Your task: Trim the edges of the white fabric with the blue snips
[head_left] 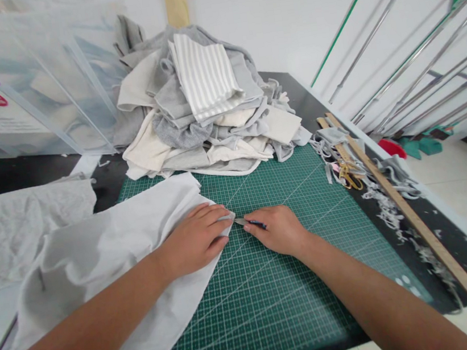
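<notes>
My left hand [196, 237] lies over the pointed corner of a white cloth [123, 224], fingers stretched out and thumb apart, pressing it onto the green cutting mat [275, 296]. The rest of the cloth spreads left in loose folds under my forearm. My right hand [278, 227] is closed around a small tool with a metal blade and dark blue handle [257, 223]. Its blade tip points left and meets the cloth corner at my left fingertips. My fingers hide much of the tool, so its exact kind is unclear.
A heap of grey, cream and striped cloths [211, 103] stands behind the mat. A clear plastic box [35, 103] is at back left, with another pale cloth [29, 230] before it. Gold-handled scissors [351, 178], fabric scraps and a wooden strip [410, 209] line the right side.
</notes>
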A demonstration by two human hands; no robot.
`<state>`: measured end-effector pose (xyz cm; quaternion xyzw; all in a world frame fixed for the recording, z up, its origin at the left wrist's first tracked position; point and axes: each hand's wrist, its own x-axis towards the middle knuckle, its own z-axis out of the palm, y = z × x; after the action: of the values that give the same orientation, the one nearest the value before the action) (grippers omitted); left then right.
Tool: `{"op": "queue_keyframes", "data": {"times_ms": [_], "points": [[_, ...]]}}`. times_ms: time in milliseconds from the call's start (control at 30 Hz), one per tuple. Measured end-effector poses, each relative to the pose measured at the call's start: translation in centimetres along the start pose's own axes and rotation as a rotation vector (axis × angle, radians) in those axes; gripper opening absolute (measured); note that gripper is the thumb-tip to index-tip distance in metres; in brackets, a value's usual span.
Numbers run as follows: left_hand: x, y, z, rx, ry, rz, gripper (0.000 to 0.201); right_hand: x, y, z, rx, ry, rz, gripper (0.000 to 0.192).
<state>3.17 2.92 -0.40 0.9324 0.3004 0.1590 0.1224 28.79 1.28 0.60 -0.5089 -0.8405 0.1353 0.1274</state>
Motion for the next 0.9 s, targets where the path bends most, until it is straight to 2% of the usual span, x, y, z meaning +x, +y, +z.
{"op": "queue_keyframes", "data": {"times_ms": [900], "points": [[0.06,0.11,-0.17,-0.026,0.005,-0.002,0.029,0.29,-0.80,-0.22,-0.123,-0.063,0.023,0.030]]}}
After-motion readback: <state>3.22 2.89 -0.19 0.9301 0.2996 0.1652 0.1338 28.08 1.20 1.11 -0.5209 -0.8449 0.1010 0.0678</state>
